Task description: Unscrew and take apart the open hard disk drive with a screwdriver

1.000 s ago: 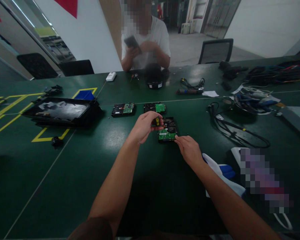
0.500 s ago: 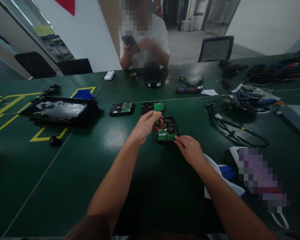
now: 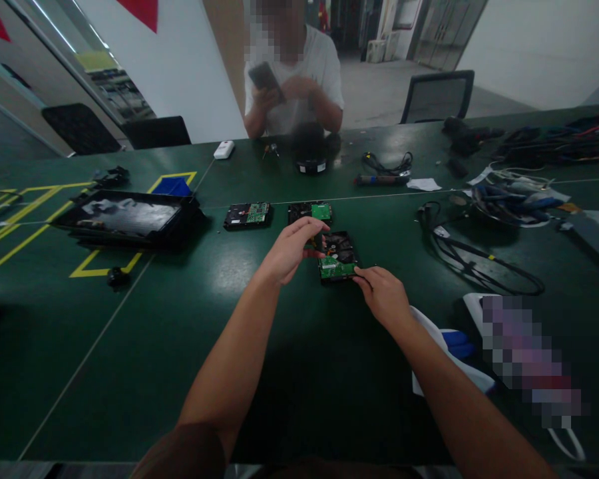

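Observation:
A hard drive [image 3: 338, 266] with a green circuit board lies on the green table in front of me. My right hand [image 3: 379, 286] pinches its near right corner between thumb and fingers. Over the drive's left side, my left hand [image 3: 295, 249] is closed around a small screwdriver [image 3: 319, 241], held roughly upright; its tip is too small to make out. Just behind sits a second hard drive [image 3: 321, 211], partly covered by my left hand. Farther left rests a third hard drive [image 3: 247, 215], apart from both hands.
On the left stands a black tray [image 3: 130, 216] inside yellow tape. Cables [image 3: 479, 259], a bundle of wires [image 3: 514, 199] and a grey box [image 3: 596, 229] lie to the right. A white and blue item [image 3: 454, 342] lies by my right forearm. Across the table sits a person [image 3: 294, 86] holding a phone.
The view has shifted slightly, so everything appears a little farther right. My left fingers have turned a little around the screwdriver. My right hand keeps its hold on the drive's corner.

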The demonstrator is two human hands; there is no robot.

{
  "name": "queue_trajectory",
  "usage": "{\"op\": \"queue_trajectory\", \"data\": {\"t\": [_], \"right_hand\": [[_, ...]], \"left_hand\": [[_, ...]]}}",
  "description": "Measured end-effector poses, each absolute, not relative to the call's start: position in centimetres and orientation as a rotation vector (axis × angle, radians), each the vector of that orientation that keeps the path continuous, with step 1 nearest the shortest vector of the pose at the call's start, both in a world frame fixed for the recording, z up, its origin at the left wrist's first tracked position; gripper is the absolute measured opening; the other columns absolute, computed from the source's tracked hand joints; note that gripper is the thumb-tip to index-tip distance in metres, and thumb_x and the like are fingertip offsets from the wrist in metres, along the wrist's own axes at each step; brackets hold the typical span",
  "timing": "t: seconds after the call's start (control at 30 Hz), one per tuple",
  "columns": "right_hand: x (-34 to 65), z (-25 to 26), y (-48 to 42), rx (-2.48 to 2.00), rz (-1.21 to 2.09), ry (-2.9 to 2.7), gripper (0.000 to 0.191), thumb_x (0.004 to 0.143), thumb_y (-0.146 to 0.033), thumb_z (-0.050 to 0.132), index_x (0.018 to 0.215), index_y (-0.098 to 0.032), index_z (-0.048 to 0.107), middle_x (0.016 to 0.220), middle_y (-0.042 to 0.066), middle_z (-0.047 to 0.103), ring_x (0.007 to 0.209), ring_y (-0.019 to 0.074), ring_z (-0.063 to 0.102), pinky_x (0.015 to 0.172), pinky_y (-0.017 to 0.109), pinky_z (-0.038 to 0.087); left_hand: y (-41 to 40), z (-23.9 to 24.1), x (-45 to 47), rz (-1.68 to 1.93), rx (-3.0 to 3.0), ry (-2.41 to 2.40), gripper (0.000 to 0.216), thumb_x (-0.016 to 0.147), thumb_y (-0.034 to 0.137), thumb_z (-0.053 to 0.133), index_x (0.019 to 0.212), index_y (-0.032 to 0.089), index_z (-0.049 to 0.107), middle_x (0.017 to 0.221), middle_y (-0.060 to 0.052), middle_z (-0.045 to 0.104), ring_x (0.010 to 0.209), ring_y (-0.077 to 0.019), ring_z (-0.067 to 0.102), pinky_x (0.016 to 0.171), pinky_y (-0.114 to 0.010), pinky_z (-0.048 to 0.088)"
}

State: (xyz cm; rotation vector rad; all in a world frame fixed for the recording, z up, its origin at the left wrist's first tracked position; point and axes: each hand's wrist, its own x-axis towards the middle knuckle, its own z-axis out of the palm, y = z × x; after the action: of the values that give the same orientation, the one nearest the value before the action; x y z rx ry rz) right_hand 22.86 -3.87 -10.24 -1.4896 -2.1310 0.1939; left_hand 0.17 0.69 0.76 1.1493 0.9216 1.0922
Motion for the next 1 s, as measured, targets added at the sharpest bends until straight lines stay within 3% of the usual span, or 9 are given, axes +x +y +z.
{"op": "queue_trajectory", "data": {"t": [0.27, 0.53, 0.67, 0.8, 1.0], "right_hand": [[22.88, -10.28, -4.26, -1.509, 0.128, -2.174, 0.030, 0.103, -0.028, 0.050, 0.117, -0.016, 0.074, 0.098, 0.012, 0.075, 0.091, 0.0249, 0.069, 0.085, 0.039, 0.055], [23.17, -10.76, -3.90, -1.478, 0.152, -2.116, 0.029, 0.102, -0.030, 0.052, 0.116, -0.017, 0.074, 0.103, 0.011, 0.076, 0.094, 0.0250, 0.070, 0.087, 0.040, 0.056], [23.16, -10.62, -3.84, -1.475, 0.175, -2.127, 0.028, 0.102, -0.029, 0.053, 0.115, -0.016, 0.073, 0.105, 0.012, 0.075, 0.097, 0.0256, 0.070, 0.089, 0.041, 0.055], [23.12, -10.23, -3.94, -1.490, 0.184, -2.142, 0.026, 0.102, -0.029, 0.052, 0.115, -0.017, 0.071, 0.105, 0.012, 0.074, 0.096, 0.0258, 0.069, 0.087, 0.041, 0.056], [23.10, -10.00, -4.03, -1.503, 0.195, -2.157, 0.026, 0.102, -0.028, 0.052, 0.116, -0.017, 0.070, 0.106, 0.012, 0.073, 0.097, 0.0254, 0.069, 0.086, 0.041, 0.055]], "left_hand": [[0.70, 0.79, 0.42, 1.090, 1.142, 0.899, 0.019, 0.088, 0.036, 0.065, 0.084, 0.019, 0.069, 0.090, -0.006, 0.062, 0.087, -0.0184, 0.060, 0.068, -0.029, 0.054], [0.93, 0.49, 0.18, 1.142, 1.151, 0.988, 0.024, 0.087, 0.035, 0.061, 0.092, 0.016, 0.075, 0.114, -0.012, 0.066, 0.099, -0.0221, 0.059, 0.063, -0.027, 0.055], [0.71, 0.71, 0.30, 1.107, 1.047, 0.919, 0.023, 0.086, 0.035, 0.063, 0.101, 0.018, 0.068, 0.096, -0.010, 0.066, 0.090, -0.0213, 0.062, 0.058, -0.027, 0.054], [0.75, 0.53, 0.54, 1.109, 0.968, 0.856, 0.018, 0.085, 0.033, 0.063, 0.093, 0.018, 0.063, 0.086, -0.007, 0.064, 0.085, -0.0204, 0.063, 0.065, -0.031, 0.056], [0.92, 0.26, 0.61, 1.170, 1.102, 0.961, 0.021, 0.083, 0.033, 0.058, 0.082, 0.016, 0.070, 0.098, -0.011, 0.066, 0.090, -0.0213, 0.060, 0.061, -0.028, 0.053]]}}
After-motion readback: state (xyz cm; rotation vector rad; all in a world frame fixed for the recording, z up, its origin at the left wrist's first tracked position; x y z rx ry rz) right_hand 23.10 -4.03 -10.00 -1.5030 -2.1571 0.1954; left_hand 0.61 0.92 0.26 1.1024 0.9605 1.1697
